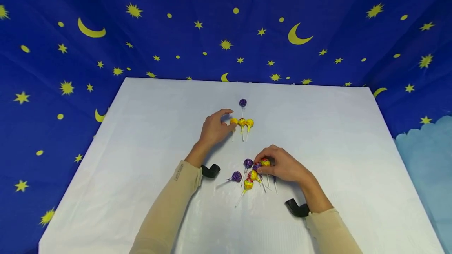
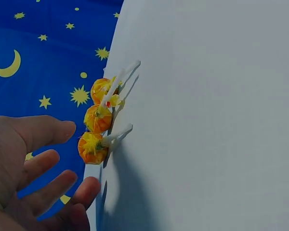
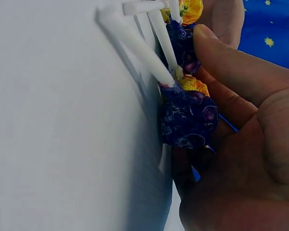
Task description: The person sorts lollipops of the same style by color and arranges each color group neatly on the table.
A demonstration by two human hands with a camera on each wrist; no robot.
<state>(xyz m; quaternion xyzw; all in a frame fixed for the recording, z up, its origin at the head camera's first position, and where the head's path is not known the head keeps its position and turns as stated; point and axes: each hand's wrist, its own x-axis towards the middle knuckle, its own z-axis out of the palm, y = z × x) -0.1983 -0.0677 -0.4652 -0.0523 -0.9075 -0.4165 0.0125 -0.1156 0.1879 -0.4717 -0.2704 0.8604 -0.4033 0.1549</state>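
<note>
My left hand (image 1: 216, 128) is beside a row of three yellow-wrapped lollipops (image 1: 241, 122), thumb and fingers spread around the leftmost one. In the left wrist view a small gap separates the hand (image 2: 43, 163) from the yellow wrappers (image 2: 97, 119). Beyond the row lies a single purple lollipop (image 1: 243, 102). At a loose pile, the thumb and fingers of my right hand (image 1: 284, 164) pinch a purple lollipop (image 1: 257, 166). Up close, the thumb (image 3: 231, 62) lies on its dark wrapper (image 3: 183, 45), with another purple lollipop (image 3: 189, 118) right below.
More lollipops lie in the pile, including a purple one (image 1: 236, 176) at its left and a yellow-and-red one (image 1: 248, 184) at its front. The white table (image 1: 318, 128) reaches back to a blue curtain (image 1: 212, 22) with yellow stars and moons. Black wrist mounts (image 1: 296, 208) stick out by both cuffs.
</note>
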